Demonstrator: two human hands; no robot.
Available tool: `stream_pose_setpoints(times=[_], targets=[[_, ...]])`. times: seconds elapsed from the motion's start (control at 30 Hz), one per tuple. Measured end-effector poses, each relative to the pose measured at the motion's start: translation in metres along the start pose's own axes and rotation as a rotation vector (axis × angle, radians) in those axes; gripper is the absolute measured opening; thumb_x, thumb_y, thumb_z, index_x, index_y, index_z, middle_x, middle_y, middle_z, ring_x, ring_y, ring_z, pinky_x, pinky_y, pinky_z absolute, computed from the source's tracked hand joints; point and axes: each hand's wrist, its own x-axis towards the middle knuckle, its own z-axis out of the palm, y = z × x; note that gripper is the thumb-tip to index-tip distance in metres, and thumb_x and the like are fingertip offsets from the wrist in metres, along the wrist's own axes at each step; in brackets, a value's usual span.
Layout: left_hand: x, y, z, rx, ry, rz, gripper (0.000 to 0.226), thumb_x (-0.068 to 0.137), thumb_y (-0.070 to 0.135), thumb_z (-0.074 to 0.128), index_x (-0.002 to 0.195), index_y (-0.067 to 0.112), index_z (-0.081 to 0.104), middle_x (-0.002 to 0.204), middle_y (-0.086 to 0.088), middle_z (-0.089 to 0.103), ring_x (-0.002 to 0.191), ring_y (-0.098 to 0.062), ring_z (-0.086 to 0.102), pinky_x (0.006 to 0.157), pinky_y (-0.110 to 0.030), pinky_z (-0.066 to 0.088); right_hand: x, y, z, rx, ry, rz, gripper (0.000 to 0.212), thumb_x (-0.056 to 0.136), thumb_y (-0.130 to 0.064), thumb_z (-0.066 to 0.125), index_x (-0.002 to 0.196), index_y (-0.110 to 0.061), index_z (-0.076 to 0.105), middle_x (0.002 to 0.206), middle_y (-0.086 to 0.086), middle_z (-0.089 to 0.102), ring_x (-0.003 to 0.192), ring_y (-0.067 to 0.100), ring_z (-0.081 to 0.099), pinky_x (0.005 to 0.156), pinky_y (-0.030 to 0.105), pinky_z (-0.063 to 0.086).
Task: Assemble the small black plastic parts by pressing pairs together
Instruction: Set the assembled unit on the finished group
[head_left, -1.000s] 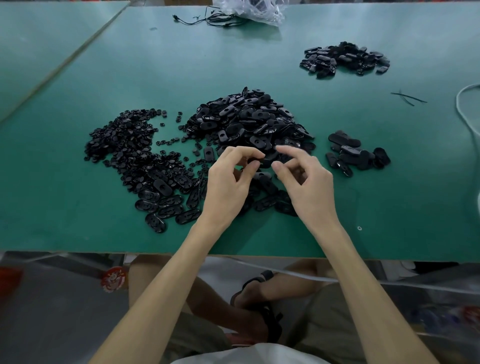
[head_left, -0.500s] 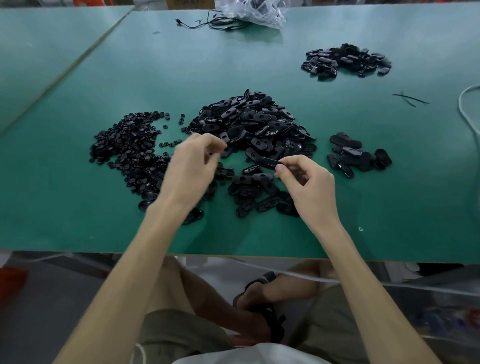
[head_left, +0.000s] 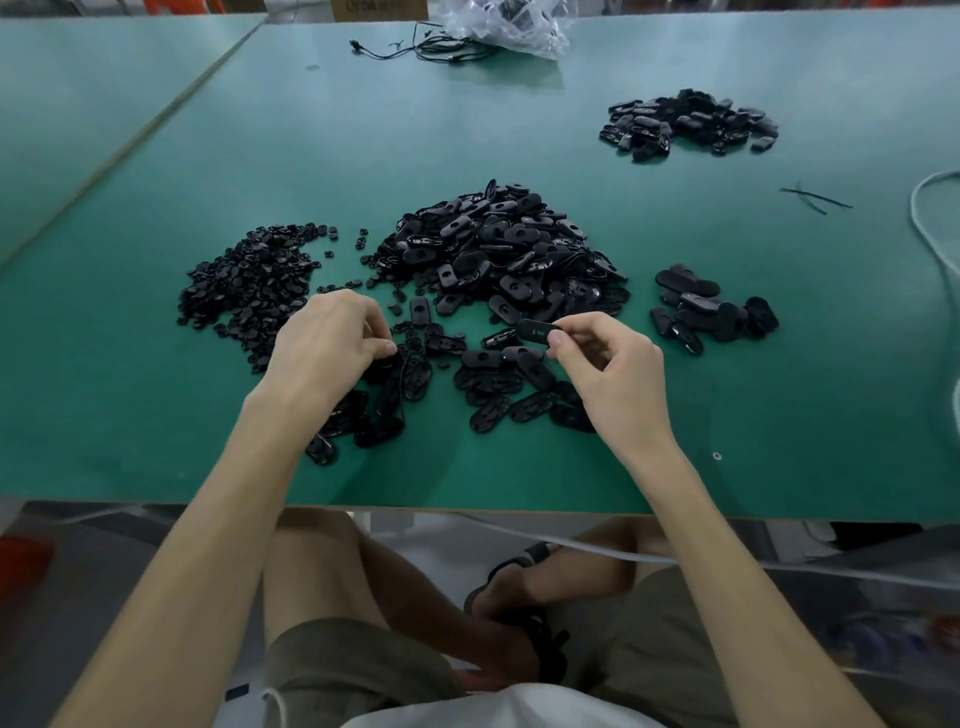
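Note:
My right hand (head_left: 608, 374) pinches one flat black oval part (head_left: 535, 331) between thumb and forefinger, held just above the table in front of the big central heap of oval parts (head_left: 498, 249). My left hand (head_left: 327, 343) reaches down with curled fingers onto the small round black parts (head_left: 249, 280) at the left heap's near edge; its fingertips touch loose pieces there, and whether they hold one is hidden. More oval parts (head_left: 493, 384) lie scattered between my hands.
A small pile of black pieces (head_left: 711, 312) sits right of my right hand, another pile (head_left: 685, 122) at the far right. A clear plastic bag (head_left: 509, 21) and black cords lie at the back. A white cable (head_left: 930, 234) curves along the right edge of the green table (head_left: 156, 415).
My left hand has moved left, away from my right hand, and down to the small round parts. My right hand has stayed in place with the oval part.

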Motion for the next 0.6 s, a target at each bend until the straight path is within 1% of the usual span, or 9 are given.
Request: stream_pose_setpoints(times=[0.07, 0.13, 0.23, 0.3, 0.37, 0.43, 0.53, 0.57, 0.6], targets=[[0.001, 0.001, -0.001, 0.015, -0.016, -0.009, 0.008, 0.093, 0.024, 0.078, 0.09, 0.019, 0.073, 0.086, 0.005, 0.067, 0.082, -0.017, 0.062, 0.072, -0.033, 0.044, 0.0, 0.0, 0.0, 0.0, 0.003, 0.001, 0.005, 0.098, -0.021, 0.073, 0.099, -0.025, 0.075, 0.086, -0.01, 0.076, 0.082, 0.006, 0.071, 0.077, 0.016, 0.054], [0.002, 0.0, -0.001, 0.008, -0.015, -0.017, 0.007, 0.094, 0.023, 0.077, 0.094, 0.016, 0.074, 0.093, 0.001, 0.07, 0.087, -0.021, 0.063, 0.075, -0.035, 0.045, 0.0, 0.0, 0.001, -0.001, 0.008, 0.003, 0.005, 0.098, -0.021, 0.073, 0.099, -0.025, 0.075, 0.086, -0.009, 0.076, 0.081, 0.007, 0.071, 0.076, 0.015, 0.053], [0.001, -0.001, 0.001, -0.028, 0.039, -0.03, 0.01, 0.097, 0.021, 0.073, 0.097, 0.011, 0.075, 0.095, -0.002, 0.068, 0.086, -0.023, 0.063, 0.076, -0.036, 0.044, 0.001, -0.001, 0.002, 0.001, 0.013, 0.002, 0.005, 0.098, -0.02, 0.073, 0.099, -0.024, 0.075, 0.086, -0.009, 0.076, 0.081, 0.007, 0.071, 0.075, 0.014, 0.052], [0.0, -0.002, 0.003, -0.056, 0.101, -0.029, 0.012, 0.101, 0.02, 0.068, 0.099, 0.009, 0.072, 0.095, -0.004, 0.068, 0.084, -0.024, 0.062, 0.075, -0.037, 0.045, 0.001, -0.001, 0.002, 0.001, 0.012, 0.002, 0.004, 0.098, -0.019, 0.073, 0.099, -0.023, 0.075, 0.086, -0.009, 0.076, 0.081, 0.007, 0.071, 0.075, 0.014, 0.053], [-0.002, -0.001, 0.005, -0.139, 0.164, -0.019, 0.011, 0.104, 0.019, 0.062, 0.1, 0.01, 0.066, 0.094, -0.001, 0.067, 0.078, -0.02, 0.061, 0.071, -0.035, 0.045, 0.001, 0.0, 0.002, 0.003, 0.014, 0.003, 0.004, 0.098, -0.019, 0.073, 0.1, -0.022, 0.076, 0.086, -0.009, 0.076, 0.081, 0.007, 0.071, 0.075, 0.013, 0.052], [-0.002, 0.005, 0.007, -0.294, 0.184, 0.009, 0.008, 0.106, 0.018, 0.059, 0.099, 0.015, 0.063, 0.091, 0.003, 0.069, 0.073, -0.017, 0.063, 0.066, -0.031, 0.05, 0.001, 0.0, 0.002, 0.005, 0.015, 0.003, 0.005, 0.098, -0.019, 0.073, 0.101, -0.022, 0.076, 0.086, -0.01, 0.076, 0.081, 0.007, 0.071, 0.075, 0.013, 0.052], [-0.005, 0.023, 0.013, -0.512, 0.127, 0.091, 0.011, 0.103, 0.016, 0.062, 0.095, 0.024, 0.06, 0.088, 0.005, 0.069, 0.071, -0.006, 0.066, 0.067, -0.018, 0.053, 0.001, -0.001, 0.003, 0.01, 0.017, 0.005, 0.006, 0.098, -0.019, 0.072, 0.101, -0.023, 0.076, 0.085, -0.011, 0.076, 0.08, 0.006, 0.071, 0.075, 0.014, 0.053], [-0.006, 0.03, 0.017, -0.57, 0.096, 0.12, 0.014, 0.102, 0.015, 0.064, 0.094, 0.026, 0.06, 0.086, 0.005, 0.07, 0.072, -0.004, 0.067, 0.07, -0.017, 0.053, 0.001, 0.0, 0.002, 0.011, 0.019, 0.005, 0.006, 0.098, -0.019, 0.072, 0.101, -0.024, 0.075, 0.085, -0.012, 0.076, 0.08, 0.006, 0.071, 0.075, 0.014, 0.053], [-0.007, 0.038, 0.023, -0.622, 0.072, 0.147, 0.015, 0.1, 0.013, 0.067, 0.093, 0.026, 0.061, 0.085, 0.004, 0.071, 0.073, -0.004, 0.068, 0.073, -0.018, 0.054, 0.001, 0.0, 0.003, 0.011, 0.022, 0.005, 0.007, 0.098, -0.019, 0.072, 0.101, -0.025, 0.075, 0.085, -0.012, 0.076, 0.08, 0.006, 0.071, 0.075, 0.014, 0.053]])
